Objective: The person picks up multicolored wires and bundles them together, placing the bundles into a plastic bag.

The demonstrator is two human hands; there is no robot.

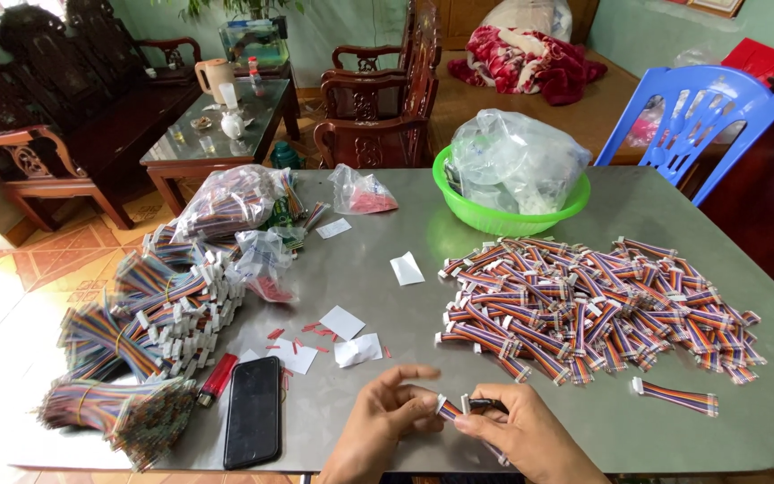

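At the near edge of the metal table (pixel 387 296), both my hands hold one short multicoloured ribbon cable (pixel 451 409) with white connectors. My left hand (pixel 380 421) pinches its left end. My right hand (pixel 523 432) grips the right end, where a dark part shows between the fingers. A large heap of the same short cables (pixel 593 309) lies just beyond my right hand. One single cable (pixel 676 397) rests apart at the right.
Bundles of longer ribbon cables (pixel 150 309), a clear bag of cables (pixel 226 202), a black phone (pixel 253 410), a red lighter (pixel 218 377) and paper scraps (pixel 342 336) fill the left. A green basin (pixel 505 215) holds plastic bags. A blue chair (pixel 705 108) stands behind the table.
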